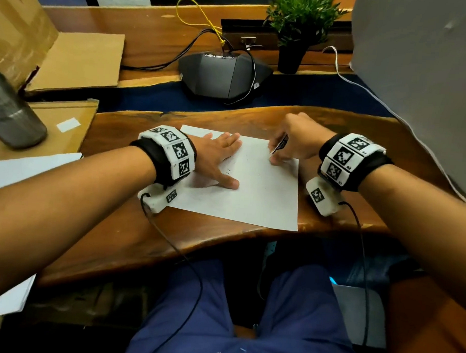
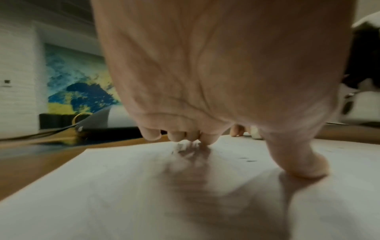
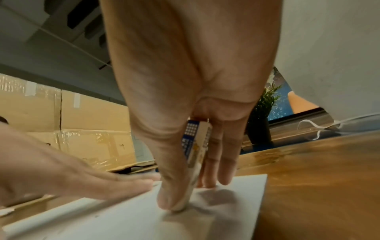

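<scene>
— Where is there room?
— Bare table [image 1: 256,118] beyond the paper [image 1: 252,204] and to its right.
— What blocks?
— Speakerphone [image 1: 221,76] and potted plant [image 1: 299,20] behind, steel flask [image 1: 11,113] on cardboard [image 1: 53,140] left, grey panel [image 1: 420,78] right.

The paper [image 1: 252,199] is white with small dark marks; the pen [image 3: 196,146] shows a blue-and-white dotted grid. The table [image 1: 229,116] is glossy brown wood. The wristbands [image 1: 171,148] are black with white blocks bearing black square codes. Far right, the plant [image 1: 299,15] is green, its pot [image 1: 290,58] black.
</scene>
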Demonstrator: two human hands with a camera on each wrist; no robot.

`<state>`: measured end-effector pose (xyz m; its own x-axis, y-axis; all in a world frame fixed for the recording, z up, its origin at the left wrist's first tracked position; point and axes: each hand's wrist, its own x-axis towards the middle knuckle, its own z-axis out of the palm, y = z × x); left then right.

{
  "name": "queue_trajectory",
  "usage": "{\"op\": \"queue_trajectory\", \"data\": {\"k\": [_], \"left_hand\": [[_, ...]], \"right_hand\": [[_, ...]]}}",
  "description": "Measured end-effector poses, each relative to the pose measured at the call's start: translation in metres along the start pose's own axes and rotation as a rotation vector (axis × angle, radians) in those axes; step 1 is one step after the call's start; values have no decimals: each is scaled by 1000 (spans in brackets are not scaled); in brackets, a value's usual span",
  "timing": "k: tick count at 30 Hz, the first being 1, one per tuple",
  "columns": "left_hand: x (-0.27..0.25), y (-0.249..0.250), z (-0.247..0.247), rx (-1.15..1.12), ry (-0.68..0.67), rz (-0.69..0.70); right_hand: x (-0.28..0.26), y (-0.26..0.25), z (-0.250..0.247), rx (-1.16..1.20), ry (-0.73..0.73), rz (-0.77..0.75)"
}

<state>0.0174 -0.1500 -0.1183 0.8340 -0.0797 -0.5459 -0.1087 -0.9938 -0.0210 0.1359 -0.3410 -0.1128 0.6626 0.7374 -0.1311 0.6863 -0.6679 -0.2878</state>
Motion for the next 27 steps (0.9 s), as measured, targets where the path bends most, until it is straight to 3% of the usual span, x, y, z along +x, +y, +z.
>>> {"op": "queue_trajectory", "data": {"k": [4,6,8,11,20,23,25,27], "left_hand": [[-25,40,10,99,106,332],[-34,67,23,138,74,533],[-34,80,36,125,16,614],[-26,67,40,67,10,581],[-11,-1,18,38,58,79],[-21,15,22,93,114,218],[-27,36,32,101,54,396],[-24,46,38,53,-11,449]], "right_hand": [[0,2,-1,-27,52,-29],[1,2,-1,-37,41,-29],[2,2,-1,-38,19,-25],[3,3,0,-27,14,-15],[2,3,-2,-2,-6,11],[3,2,0,-28,11,-1],[3,3,1,-40,20,-13],[4,3,0,-45,2,-12]]}}
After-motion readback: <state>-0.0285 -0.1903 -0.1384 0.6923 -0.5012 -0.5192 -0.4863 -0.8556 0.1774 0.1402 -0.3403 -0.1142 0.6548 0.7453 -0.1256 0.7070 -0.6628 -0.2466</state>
